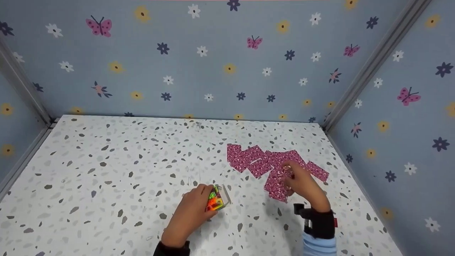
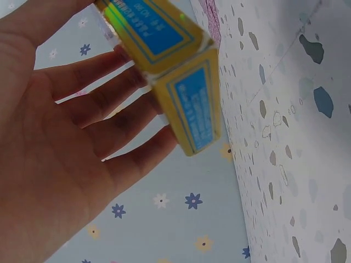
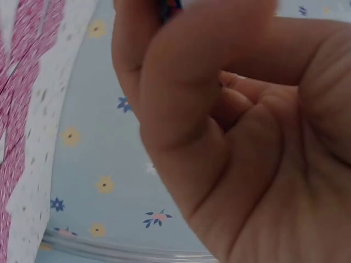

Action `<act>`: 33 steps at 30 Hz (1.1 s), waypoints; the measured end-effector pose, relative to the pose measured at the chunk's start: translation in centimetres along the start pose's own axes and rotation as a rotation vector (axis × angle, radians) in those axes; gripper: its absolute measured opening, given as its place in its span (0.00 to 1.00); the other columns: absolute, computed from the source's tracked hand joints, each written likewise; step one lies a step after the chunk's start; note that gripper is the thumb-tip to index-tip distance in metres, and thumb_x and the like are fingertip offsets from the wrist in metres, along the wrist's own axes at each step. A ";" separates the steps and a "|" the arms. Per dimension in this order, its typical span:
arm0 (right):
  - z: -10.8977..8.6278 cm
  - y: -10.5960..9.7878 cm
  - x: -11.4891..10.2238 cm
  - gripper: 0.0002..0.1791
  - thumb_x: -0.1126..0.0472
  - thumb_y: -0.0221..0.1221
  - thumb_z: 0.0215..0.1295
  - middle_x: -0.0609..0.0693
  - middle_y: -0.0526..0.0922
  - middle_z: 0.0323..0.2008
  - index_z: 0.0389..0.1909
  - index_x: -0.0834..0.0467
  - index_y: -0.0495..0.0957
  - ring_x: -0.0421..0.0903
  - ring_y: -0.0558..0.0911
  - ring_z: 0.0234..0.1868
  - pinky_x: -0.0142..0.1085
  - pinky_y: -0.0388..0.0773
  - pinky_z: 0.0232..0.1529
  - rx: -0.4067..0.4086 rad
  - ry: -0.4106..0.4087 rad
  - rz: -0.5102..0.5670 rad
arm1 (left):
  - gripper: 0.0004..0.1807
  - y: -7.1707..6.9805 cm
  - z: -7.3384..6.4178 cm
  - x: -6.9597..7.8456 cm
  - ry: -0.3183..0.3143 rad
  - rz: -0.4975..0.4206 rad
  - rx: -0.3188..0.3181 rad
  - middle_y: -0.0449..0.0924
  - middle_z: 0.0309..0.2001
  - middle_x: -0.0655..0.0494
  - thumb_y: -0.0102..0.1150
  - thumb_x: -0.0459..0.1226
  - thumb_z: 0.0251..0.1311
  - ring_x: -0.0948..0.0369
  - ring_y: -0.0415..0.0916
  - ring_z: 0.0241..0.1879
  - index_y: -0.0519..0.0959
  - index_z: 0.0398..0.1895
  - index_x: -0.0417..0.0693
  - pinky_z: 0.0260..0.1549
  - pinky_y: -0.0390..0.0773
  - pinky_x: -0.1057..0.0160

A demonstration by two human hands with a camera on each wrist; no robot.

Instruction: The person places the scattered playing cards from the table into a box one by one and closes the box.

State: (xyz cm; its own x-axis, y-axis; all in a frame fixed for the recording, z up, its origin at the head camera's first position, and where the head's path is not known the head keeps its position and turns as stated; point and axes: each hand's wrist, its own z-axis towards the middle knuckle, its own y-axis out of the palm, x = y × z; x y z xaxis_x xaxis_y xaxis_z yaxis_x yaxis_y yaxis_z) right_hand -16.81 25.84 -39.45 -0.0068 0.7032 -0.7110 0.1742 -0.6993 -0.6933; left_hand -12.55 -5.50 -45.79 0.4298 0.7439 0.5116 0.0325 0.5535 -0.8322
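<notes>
several speckled cards (image 1: 261, 169), left fingers (image 2: 120, 125) round a glossy box (image 2: 189, 104), right fingers (image 3: 181, 87) round an obscured dark piece (image 3: 172, 7)

- You face a blue wall (image 1: 220, 32) patterned with flowers (image 1: 283, 26) and butterflies (image 1: 254, 42) across the top.
- Your speckled white tabletop (image 1: 138, 156) spans the lower centre.
- You see a grey strip (image 1: 374, 62) at upper right.

Blue walls (image 1: 195, 67) with flowers (image 1: 193, 11) and butterflies (image 1: 100, 27) enclose a speckled white tabletop (image 1: 142, 199), grey strips (image 1: 376, 60) lining the corners
</notes>
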 end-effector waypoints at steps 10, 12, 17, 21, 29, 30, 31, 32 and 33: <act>-0.8 3.3 -2.0 0.32 0.76 0.52 0.61 0.72 0.62 0.56 0.67 0.61 0.57 0.49 0.81 0.25 0.42 0.83 0.30 -0.077 -0.115 0.277 | 0.35 0.1 0.0 0.1 -0.006 -0.007 -0.013 0.74 0.48 0.46 0.69 0.46 0.45 0.54 0.73 0.42 0.70 0.56 0.38 0.44 0.73 0.51; -0.9 3.9 -2.4 0.29 0.77 0.52 0.60 0.69 0.67 0.49 0.63 0.63 0.60 0.47 0.80 0.25 0.45 0.82 0.30 -0.065 -0.145 0.286 | 0.36 0.1 0.1 0.1 -0.002 -0.006 -0.016 0.74 0.48 0.46 0.69 0.47 0.46 0.55 0.73 0.42 0.70 0.56 0.38 0.43 0.73 0.52; -0.7 5.2 -3.5 0.21 0.76 0.55 0.59 0.63 0.76 0.35 0.54 0.64 0.66 0.44 0.77 0.22 0.41 0.81 0.23 0.021 -0.203 0.239 | 0.37 -0.1 0.1 0.2 0.001 -0.013 -0.014 0.74 0.48 0.46 0.68 0.48 0.46 0.55 0.73 0.42 0.70 0.57 0.37 0.44 0.74 0.52; -0.5 6.0 -4.4 0.17 0.74 0.55 0.60 0.60 0.76 0.27 0.50 0.63 0.67 0.43 0.75 0.20 0.36 0.80 0.21 0.063 -0.198 0.270 | 0.38 -0.1 0.1 0.2 0.002 -0.010 -0.005 0.74 0.49 0.45 0.69 0.47 0.45 0.53 0.74 0.44 0.70 0.58 0.35 0.46 0.74 0.52; -0.4 7.3 -5.2 0.14 0.75 0.52 0.61 0.61 0.68 0.39 0.47 0.67 0.64 0.45 0.75 0.28 0.38 0.82 0.23 0.036 -0.214 0.341 | 0.35 0.3 0.1 0.2 0.049 0.037 0.057 0.75 0.46 0.46 0.72 0.42 0.43 0.52 0.75 0.42 0.71 0.54 0.37 0.43 0.75 0.52; -0.4 7.3 -5.3 0.14 0.75 0.52 0.61 0.61 0.67 0.40 0.47 0.67 0.64 0.45 0.75 0.29 0.38 0.82 0.23 0.042 -0.211 0.345 | 0.35 0.3 0.1 0.2 0.053 0.040 0.064 0.75 0.46 0.45 0.72 0.42 0.42 0.52 0.75 0.42 0.71 0.54 0.37 0.42 0.75 0.51; -0.4 7.4 -5.4 0.14 0.76 0.52 0.61 0.61 0.67 0.40 0.47 0.68 0.64 0.45 0.75 0.29 0.38 0.82 0.24 0.049 -0.209 0.356 | 0.35 0.3 0.1 0.2 0.055 0.045 0.066 0.75 0.46 0.45 0.72 0.42 0.42 0.52 0.75 0.42 0.71 0.54 0.36 0.42 0.75 0.51; -0.4 7.4 -5.4 0.14 0.76 0.52 0.61 0.62 0.68 0.40 0.47 0.68 0.64 0.45 0.75 0.29 0.38 0.82 0.24 0.060 -0.212 0.365 | 0.35 0.3 0.0 0.3 0.056 0.046 0.066 0.74 0.46 0.45 0.72 0.42 0.42 0.52 0.75 0.42 0.71 0.54 0.36 0.43 0.75 0.51; -0.4 7.4 -5.5 0.14 0.76 0.52 0.61 0.62 0.68 0.40 0.47 0.68 0.64 0.46 0.75 0.29 0.38 0.82 0.24 0.069 -0.216 0.372 | 0.35 0.3 0.0 0.3 0.056 0.046 0.064 0.74 0.46 0.45 0.72 0.42 0.43 0.51 0.75 0.43 0.71 0.54 0.36 0.43 0.75 0.51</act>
State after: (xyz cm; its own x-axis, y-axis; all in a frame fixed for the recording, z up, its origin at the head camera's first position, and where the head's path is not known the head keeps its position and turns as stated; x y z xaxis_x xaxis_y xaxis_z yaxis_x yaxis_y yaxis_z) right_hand -15.06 16.87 -40.63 -0.1629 0.3642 -0.9169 0.1372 -0.9120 -0.3866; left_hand -12.44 -5.08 -45.90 0.4797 0.7480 0.4587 -0.0457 0.5434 -0.8382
